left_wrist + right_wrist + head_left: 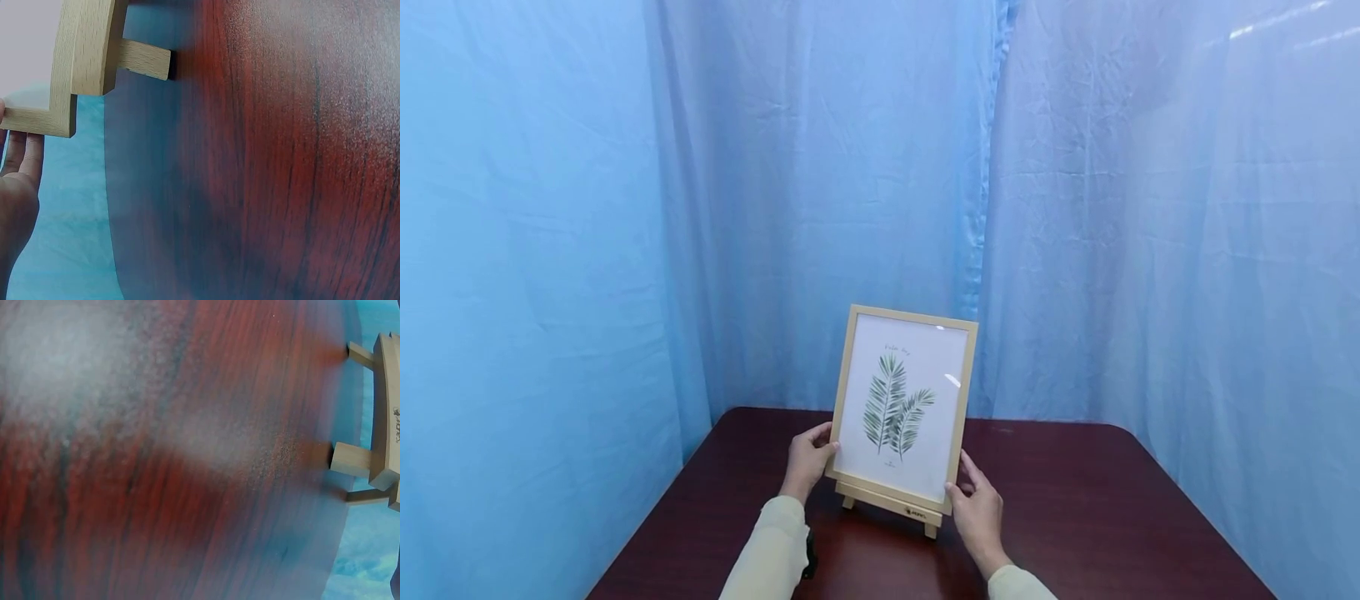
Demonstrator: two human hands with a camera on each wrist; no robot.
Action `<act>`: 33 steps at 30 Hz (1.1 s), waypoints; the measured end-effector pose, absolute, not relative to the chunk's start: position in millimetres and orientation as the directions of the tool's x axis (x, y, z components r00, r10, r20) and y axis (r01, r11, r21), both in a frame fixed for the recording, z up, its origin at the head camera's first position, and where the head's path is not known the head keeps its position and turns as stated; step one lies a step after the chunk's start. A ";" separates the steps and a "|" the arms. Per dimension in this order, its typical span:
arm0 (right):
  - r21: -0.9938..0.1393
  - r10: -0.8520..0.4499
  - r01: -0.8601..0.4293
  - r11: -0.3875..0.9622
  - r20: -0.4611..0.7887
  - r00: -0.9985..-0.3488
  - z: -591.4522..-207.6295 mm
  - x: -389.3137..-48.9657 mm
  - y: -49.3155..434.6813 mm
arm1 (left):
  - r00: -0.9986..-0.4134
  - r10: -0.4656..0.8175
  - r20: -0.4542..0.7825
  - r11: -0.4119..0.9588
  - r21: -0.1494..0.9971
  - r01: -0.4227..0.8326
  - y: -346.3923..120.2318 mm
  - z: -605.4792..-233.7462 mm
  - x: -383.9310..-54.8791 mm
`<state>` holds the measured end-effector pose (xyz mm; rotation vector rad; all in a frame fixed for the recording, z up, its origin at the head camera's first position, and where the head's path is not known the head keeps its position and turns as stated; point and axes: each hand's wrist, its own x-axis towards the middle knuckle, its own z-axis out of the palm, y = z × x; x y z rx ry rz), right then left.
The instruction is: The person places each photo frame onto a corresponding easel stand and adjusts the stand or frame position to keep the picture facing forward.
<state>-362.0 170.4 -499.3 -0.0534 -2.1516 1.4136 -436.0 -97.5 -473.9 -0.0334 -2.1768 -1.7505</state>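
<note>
A light-wood picture frame [901, 400] with a print of two green fern-like leaves stands leaning slightly back on a small wooden easel [887, 502]. My left hand [808, 462] grips its left edge low down, thumb on the front and fingers behind. On the lower right edge, my right hand [980, 510] pinches the frame in the same way. The left wrist view shows the left hand [20, 194] at the frame's corner [39, 122], beside the easel's ledge [94, 53]. In the right wrist view, the easel's legs [351, 459] meet the table; most of the right hand is out of sight.
The easel stands on a dark red-brown wooden table [1075, 517] with rounded far corners and a glossy surface. Light blue curtains [850, 167] hang behind the table and along both sides. A black band [809, 557] shows at the left wrist.
</note>
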 end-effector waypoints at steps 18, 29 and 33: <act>-0.863 0.314 -0.231 0.450 0.395 -0.863 -502.8 -365.7 173.4 | -0.942 -0.168 0.290 0.312 0.922 0.228 -96.1 -477.3 -434.2; -0.870 0.289 -0.225 0.439 0.374 -0.881 -500.1 -369.1 180.8 | -0.945 -0.158 0.287 0.317 0.921 0.227 -94.0 -477.7 -433.8; -0.869 0.288 -0.220 0.443 0.370 -0.883 -499.7 -370.5 183.6 | -0.945 -0.157 0.286 0.318 0.921 0.226 -92.1 -477.1 -433.4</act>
